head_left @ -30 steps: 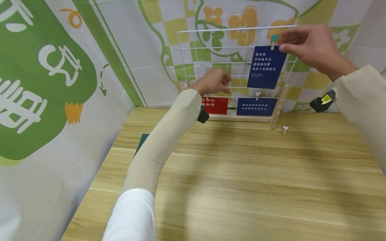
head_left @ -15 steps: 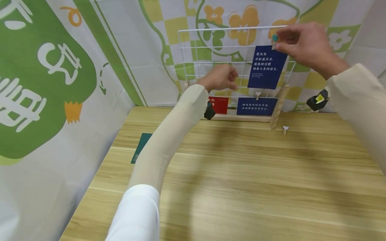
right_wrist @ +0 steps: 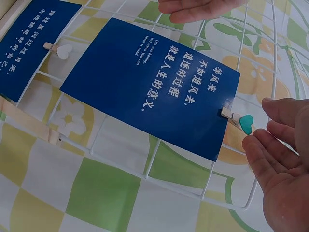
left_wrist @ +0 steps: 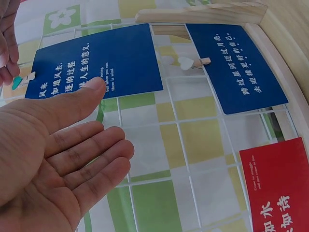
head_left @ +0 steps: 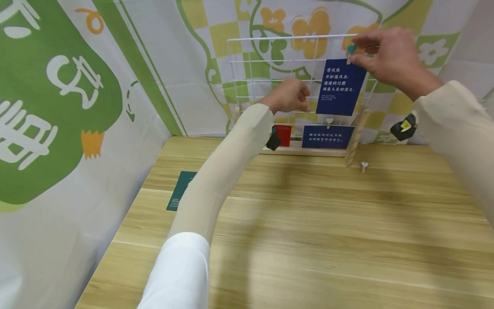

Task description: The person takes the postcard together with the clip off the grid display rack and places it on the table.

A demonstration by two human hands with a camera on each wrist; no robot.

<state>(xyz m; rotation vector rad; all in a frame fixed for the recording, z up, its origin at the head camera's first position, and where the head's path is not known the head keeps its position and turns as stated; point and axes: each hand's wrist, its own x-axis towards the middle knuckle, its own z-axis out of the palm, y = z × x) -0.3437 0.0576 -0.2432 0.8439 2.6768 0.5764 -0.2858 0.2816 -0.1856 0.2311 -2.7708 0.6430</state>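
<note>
A tall blue card (head_left: 341, 88) with white writing hangs on a white wire grid rack, held at its top by a wooden clip with a teal heart (right_wrist: 246, 124). My right hand (head_left: 397, 56) is beside that clip, its thumb and fingertips spread around the heart; the right wrist view shows no firm pinch. My left hand (head_left: 289, 94) hovers in front of the grid, left of the tall card, with loose fingers holding nothing. In the left wrist view its thumb (left_wrist: 89, 94) overlaps the card; contact is unclear.
Low on the grid are a smaller blue card (head_left: 328, 137) with a white-heart clip (head_left: 329, 121) and a partly hidden red card (head_left: 284, 136). A loose heart clip (head_left: 364, 166) lies right of the rack's wooden base (head_left: 308, 151). A dark green card (head_left: 181, 189) lies on the table's left.
My left hand has moved right and slightly up toward the tall blue card. My right hand has shifted a little left at the clip. More of the green card shows.
</note>
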